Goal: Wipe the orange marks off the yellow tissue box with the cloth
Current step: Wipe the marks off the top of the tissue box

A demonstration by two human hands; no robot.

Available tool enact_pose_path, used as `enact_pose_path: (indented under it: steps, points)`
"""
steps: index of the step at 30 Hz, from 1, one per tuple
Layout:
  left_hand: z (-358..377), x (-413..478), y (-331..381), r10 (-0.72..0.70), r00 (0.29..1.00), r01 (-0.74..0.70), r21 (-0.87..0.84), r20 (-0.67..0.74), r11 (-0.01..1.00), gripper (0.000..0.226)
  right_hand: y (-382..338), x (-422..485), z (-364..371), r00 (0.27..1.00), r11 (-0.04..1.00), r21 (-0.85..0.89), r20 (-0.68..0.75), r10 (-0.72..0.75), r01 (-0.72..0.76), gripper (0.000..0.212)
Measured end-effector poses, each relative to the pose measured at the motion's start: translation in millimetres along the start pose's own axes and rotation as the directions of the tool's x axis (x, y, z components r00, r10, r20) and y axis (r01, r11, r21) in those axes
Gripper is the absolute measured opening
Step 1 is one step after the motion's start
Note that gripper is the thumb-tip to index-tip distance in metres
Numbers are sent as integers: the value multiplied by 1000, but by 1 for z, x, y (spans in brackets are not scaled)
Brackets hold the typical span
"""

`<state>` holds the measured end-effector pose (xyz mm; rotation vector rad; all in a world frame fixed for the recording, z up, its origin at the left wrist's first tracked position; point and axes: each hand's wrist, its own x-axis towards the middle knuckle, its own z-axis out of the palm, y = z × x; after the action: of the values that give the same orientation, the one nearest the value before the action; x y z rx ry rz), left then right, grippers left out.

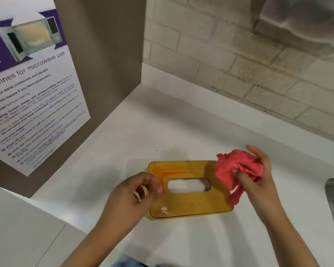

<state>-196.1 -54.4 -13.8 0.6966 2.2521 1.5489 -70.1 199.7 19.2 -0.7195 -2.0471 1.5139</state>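
A bunched cloth (pixel 237 168) is gripped in the right hand (pixel 258 182) over the yellow tissue box (pixel 191 205). The left hand (pixel 131 193) is loosely curled, empty, beside the orange marks (pixel 168 170).

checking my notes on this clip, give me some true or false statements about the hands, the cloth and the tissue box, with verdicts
1. The right hand holds a bunched red cloth. True.
2. The orange marks sit at the right end of the yellow tissue box. False: they are near its left end.
3. The left hand holds the cloth too. False: it is at the box's left end, away from the cloth.
4. The tissue box lies flat on the white counter. True.
5. The cloth covers the orange marks. False: it is at the box's right end; the marks are uncovered.
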Motion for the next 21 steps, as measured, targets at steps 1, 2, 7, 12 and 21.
enact_pose_path:
  steps: [1, 2, 7, 12, 21]
  points:
    - [-3, 2, -7, -9, 998, 9, -1, -58, 1000, 10, 3, 6, -2, 999, 995, -101, 44, -21, 25, 56]
    - [-4, 4, -13, -26, 994, 25, -7, -110, 1000, 12, 5, 10, -2, 997, 982, -188, 78, -13, 28, 52]
    - [8, 16, -38, -187, 970, 155, -199, -154, 968, 35, 24, 20, 11, 990, 949, -313, 138, 2, 42, 37]
    - [14, 18, -51, -146, 909, 182, -56, 391, 982, 136, 32, 15, 22, 975, 924, -378, 221, 25, 62, 51]
    - [12, 22, -58, -43, 880, -115, 301, 473, 947, 153, 42, 14, 32, 961, 791, -590, 276, 11, 161, 73]
